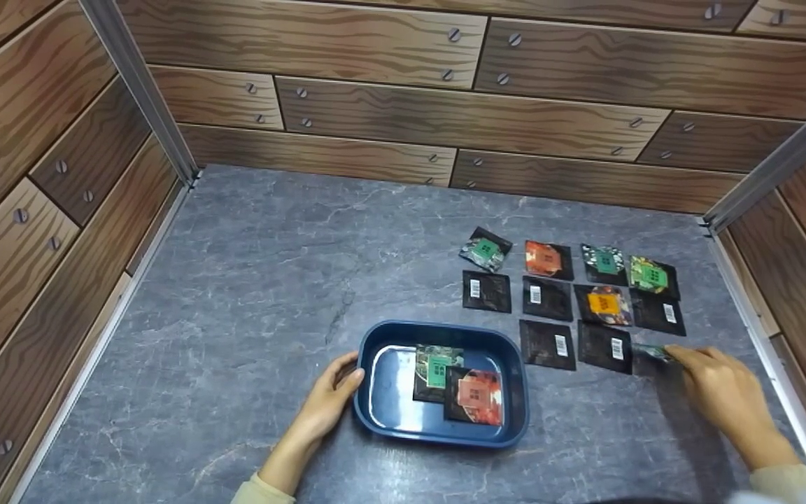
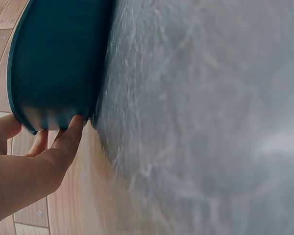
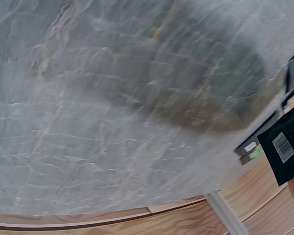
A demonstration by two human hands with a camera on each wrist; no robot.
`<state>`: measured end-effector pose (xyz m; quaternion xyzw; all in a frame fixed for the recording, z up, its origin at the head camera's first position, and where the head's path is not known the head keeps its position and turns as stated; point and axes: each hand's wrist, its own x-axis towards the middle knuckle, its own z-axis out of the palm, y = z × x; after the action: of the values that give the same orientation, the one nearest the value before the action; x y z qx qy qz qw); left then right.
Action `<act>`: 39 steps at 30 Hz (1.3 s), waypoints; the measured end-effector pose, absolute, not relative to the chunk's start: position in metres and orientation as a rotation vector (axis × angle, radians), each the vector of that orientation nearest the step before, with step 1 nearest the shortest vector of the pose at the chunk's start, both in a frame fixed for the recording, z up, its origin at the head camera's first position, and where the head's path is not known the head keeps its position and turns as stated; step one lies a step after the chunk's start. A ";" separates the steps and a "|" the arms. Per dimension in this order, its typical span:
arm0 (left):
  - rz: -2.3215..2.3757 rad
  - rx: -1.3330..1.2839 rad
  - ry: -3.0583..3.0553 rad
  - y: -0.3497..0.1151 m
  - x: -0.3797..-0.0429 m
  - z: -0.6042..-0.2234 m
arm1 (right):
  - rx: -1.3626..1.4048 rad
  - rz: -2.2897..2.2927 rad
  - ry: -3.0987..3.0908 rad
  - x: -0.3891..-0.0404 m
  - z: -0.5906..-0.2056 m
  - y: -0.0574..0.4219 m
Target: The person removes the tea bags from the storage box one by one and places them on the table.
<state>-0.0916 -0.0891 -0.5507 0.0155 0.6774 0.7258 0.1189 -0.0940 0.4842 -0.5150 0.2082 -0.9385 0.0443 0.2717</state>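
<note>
At the left end of a dark blue rectangular tray [image 1: 438, 441], my left hand [image 1: 333, 392] rests its thumb by the rim and its fingers against the outer wall. Inside lie a green-labelled sachet [image 1: 427, 381] and a red-labelled sachet [image 1: 473, 397], partly overlapping. My right hand [image 1: 725, 388] pinches the edge of another sachet [image 1: 651, 352], seen nearly edge-on from the head. In the right wrist view, this sachet [image 3: 284, 149] shows a black back with a barcode, and only a fingertip appears. A black sachet [image 1: 604, 347] lies just left of it.
Several sachets lie in rough rows beyond the tray's right side, among them an orange-labelled one [image 1: 606, 303] and a red one [image 1: 547, 260]. Wood-patterned walls [image 1: 375, 49] enclose the grey marbled table [image 1: 256, 280] at the back and both sides.
</note>
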 end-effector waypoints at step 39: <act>2.109 0.020 1.989 -0.090 -0.092 -0.553 | 0.645 0.181 -2.711 -0.105 -0.524 0.473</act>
<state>-0.0923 -0.0901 -0.5528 0.0070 0.6811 0.7221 0.1208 -0.1051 0.4726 -0.5236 0.2274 -0.9561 0.0639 0.1736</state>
